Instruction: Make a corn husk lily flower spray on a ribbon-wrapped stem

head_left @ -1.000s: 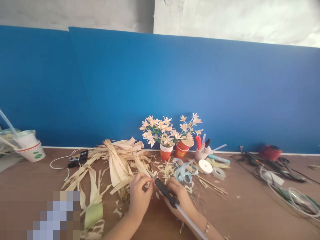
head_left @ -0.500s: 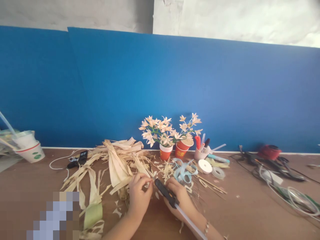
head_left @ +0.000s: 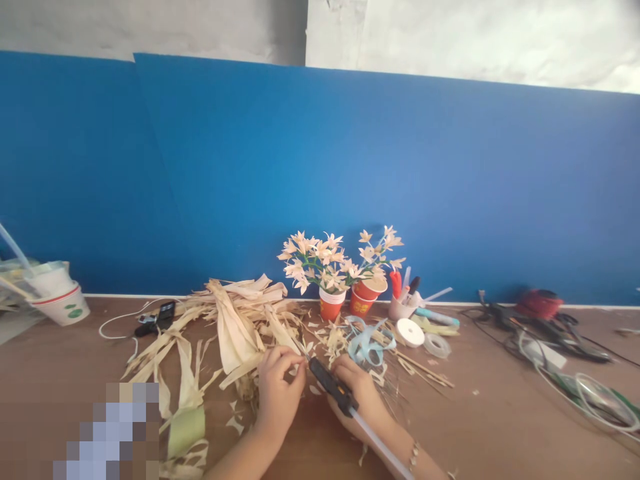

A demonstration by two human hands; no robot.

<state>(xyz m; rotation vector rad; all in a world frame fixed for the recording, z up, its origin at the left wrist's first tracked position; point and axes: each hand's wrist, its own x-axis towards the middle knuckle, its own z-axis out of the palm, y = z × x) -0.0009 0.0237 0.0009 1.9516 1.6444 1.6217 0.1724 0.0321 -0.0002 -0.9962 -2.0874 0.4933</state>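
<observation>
My right hand [head_left: 356, 393] is wrapped round a black glue gun [head_left: 333, 387], with a long pale glue stick [head_left: 380, 445] coming out of its back end. The gun's tip points up and left, close to the fingertips of my left hand [head_left: 280, 387]. Thumb and forefinger of that left hand are pinched together on something too small to make out. Small pale petal-shaped pieces [head_left: 315, 390] lie on the table around the gun's tip.
Dried husks [head_left: 235, 327] pile up on the left. Red cups [head_left: 331, 305] with pale flowers [head_left: 320, 257] stand by the blue partition [head_left: 320, 167]. Blue ribbon [head_left: 367, 343], a white roll [head_left: 410, 333] and tangled cables [head_left: 555, 373] lie to the right.
</observation>
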